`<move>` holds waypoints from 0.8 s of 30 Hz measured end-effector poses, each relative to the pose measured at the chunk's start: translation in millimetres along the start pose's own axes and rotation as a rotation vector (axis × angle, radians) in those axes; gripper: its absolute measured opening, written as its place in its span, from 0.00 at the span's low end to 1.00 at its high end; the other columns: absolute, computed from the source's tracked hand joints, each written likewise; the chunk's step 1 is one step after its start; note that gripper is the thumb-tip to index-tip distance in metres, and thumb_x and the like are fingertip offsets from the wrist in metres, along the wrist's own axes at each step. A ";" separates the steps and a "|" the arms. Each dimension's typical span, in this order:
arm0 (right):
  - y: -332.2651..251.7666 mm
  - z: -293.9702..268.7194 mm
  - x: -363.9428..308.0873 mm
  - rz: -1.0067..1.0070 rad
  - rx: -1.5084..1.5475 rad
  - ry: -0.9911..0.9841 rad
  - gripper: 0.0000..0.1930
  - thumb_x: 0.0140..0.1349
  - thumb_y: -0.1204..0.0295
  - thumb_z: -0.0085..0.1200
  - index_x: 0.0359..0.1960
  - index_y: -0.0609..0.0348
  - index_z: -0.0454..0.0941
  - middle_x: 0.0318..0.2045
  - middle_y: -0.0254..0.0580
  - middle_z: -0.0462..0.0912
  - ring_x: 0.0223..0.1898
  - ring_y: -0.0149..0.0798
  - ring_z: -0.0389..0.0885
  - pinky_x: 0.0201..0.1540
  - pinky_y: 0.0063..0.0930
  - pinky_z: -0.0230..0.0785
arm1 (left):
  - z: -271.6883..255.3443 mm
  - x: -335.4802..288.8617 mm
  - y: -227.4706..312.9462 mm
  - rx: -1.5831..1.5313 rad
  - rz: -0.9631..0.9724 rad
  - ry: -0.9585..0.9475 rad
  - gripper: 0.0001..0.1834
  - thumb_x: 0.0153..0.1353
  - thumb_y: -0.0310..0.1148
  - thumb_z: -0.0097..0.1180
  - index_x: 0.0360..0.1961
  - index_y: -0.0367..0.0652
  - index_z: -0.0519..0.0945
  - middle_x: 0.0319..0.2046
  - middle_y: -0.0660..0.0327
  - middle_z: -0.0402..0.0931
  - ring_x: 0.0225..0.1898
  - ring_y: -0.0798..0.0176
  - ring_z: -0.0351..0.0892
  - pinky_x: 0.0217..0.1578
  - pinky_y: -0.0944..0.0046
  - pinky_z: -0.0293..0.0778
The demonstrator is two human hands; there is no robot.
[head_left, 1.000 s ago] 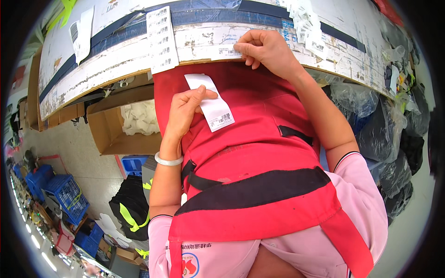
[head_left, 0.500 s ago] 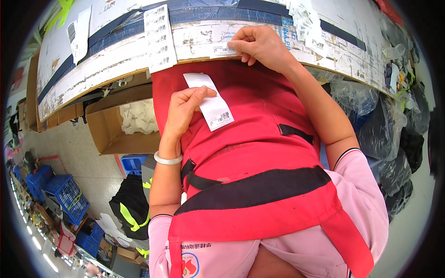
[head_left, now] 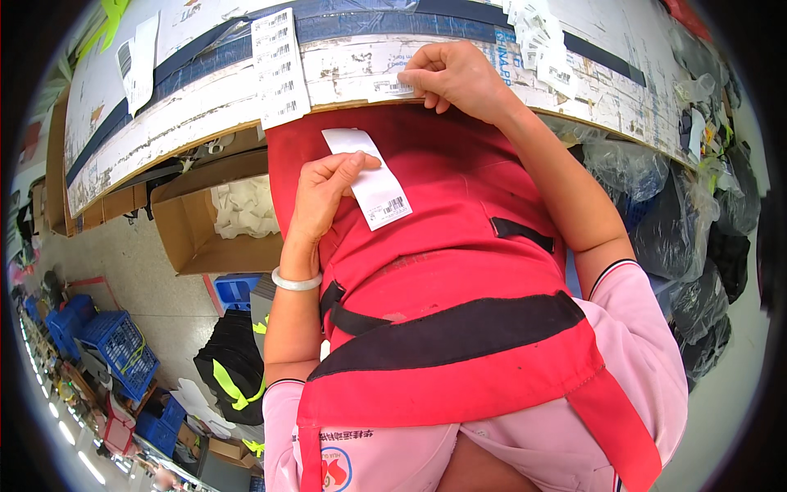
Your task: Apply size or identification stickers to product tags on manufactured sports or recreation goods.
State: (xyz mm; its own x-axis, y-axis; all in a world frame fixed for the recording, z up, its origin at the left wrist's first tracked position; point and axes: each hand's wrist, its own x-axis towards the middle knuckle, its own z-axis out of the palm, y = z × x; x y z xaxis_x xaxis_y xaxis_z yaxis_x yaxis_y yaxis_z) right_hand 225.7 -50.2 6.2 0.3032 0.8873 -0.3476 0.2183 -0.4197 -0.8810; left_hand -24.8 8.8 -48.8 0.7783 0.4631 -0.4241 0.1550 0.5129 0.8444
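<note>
My left hand [head_left: 329, 190] pinches a white label strip [head_left: 379, 195] between thumb and fingers, held over my red apron. Barcode print shows at the strip's lower end. At the table's near edge, my right hand [head_left: 449, 78] has thumb and forefinger closed on the right end of a small white barcode label [head_left: 388, 87], which lies against the tabletop. To the left of that label, a longer sheet of barcode labels [head_left: 280, 70] lies on the table and hangs over its edge.
The worn white table [head_left: 344, 61] has blue and dark tape across it. A pile of small labels [head_left: 541, 41] lies at its right, another label strip [head_left: 141, 66] at its left. Below stand a cardboard box [head_left: 197, 246] with pale scraps, and bagged dark goods [head_left: 668, 213] at right.
Both hands keep their grips and have hardly moved. The view has shifted very slightly.
</note>
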 end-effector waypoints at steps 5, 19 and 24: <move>1.1 1.6 0.5 0.005 -0.005 0.013 0.11 0.61 0.66 0.58 0.32 0.64 0.80 0.22 0.34 0.79 0.22 0.25 0.76 0.22 0.17 0.71 | -1.9 1.0 -2.2 -0.008 -0.004 -0.004 0.17 0.66 0.41 0.54 0.38 0.35 0.84 0.28 0.64 0.81 0.28 0.75 0.76 0.29 0.76 0.70; -2.7 5.0 1.0 -0.005 -0.074 0.030 0.10 0.62 0.66 0.57 0.32 0.62 0.79 0.22 0.33 0.79 0.21 0.23 0.75 0.21 0.16 0.68 | -3.4 1.7 -1.2 0.018 0.012 -0.001 0.17 0.66 0.40 0.54 0.38 0.36 0.84 0.27 0.66 0.80 0.25 0.78 0.71 0.25 0.78 0.64; -1.4 0.7 -3.4 -0.033 -0.069 0.019 0.11 0.63 0.66 0.55 0.32 0.62 0.79 0.21 0.32 0.77 0.21 0.23 0.74 0.23 0.16 0.68 | 0.5 3.1 -1.8 -0.005 -0.009 0.015 0.17 0.66 0.40 0.55 0.37 0.36 0.84 0.26 0.67 0.80 0.24 0.79 0.69 0.25 0.78 0.63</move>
State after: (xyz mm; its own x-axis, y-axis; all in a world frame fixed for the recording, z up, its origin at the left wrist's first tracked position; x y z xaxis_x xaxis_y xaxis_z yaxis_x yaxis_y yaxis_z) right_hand 223.7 -52.5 8.3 0.3123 0.8972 -0.3124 0.2912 -0.4034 -0.8675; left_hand -22.4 9.0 -51.5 0.7675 0.4693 -0.4366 0.1591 0.5204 0.8390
